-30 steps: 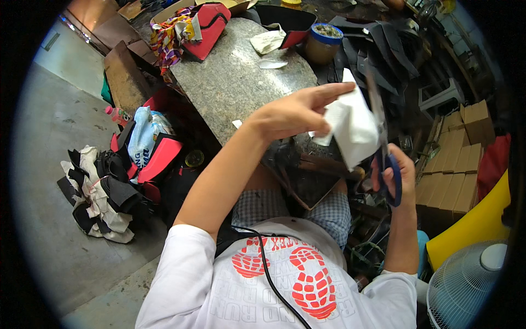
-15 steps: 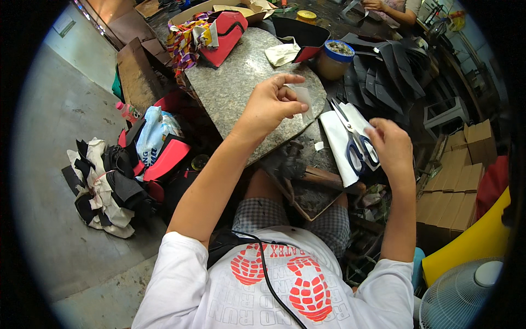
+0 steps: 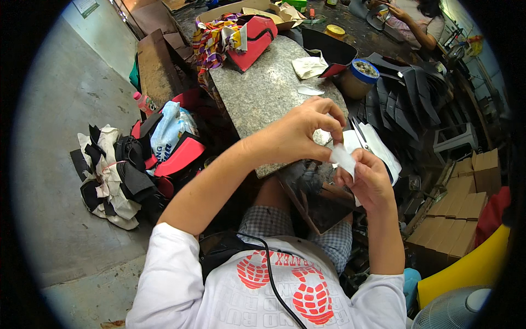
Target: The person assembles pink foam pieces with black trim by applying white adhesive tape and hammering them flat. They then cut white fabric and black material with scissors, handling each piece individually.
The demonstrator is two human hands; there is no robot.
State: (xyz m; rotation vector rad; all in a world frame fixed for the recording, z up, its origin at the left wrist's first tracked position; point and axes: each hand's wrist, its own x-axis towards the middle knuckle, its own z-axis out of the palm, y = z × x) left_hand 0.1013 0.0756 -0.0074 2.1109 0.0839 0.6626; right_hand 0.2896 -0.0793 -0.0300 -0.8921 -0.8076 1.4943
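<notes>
A small white translucent piece of sheet material (image 3: 343,159) is pinched between my two hands, above the front right edge of the stone slab. My left hand (image 3: 312,129) grips its upper left side between thumb and fingers. Fingers of my right hand (image 3: 368,178) close on its right side. Behind my hands, scissors (image 3: 360,133) lie on a folded white sheet (image 3: 383,148), their handles mostly hidden by my right hand. Another thin white scrap (image 3: 310,91) rests on the grey speckled slab (image 3: 246,88), beyond my left hand.
A jar with a blue rim (image 3: 359,78), a crumpled white cloth (image 3: 310,66) and red-and-black pieces (image 3: 255,44) stand at the slab's far side. Black cut parts (image 3: 402,98) pile up at right, above cardboard boxes (image 3: 449,214). A person (image 3: 416,24) sits across the table.
My right hand has come left from beside the scissors and now holds the white piece together with my left hand, which has moved right and nearer. The view has shifted slightly.
</notes>
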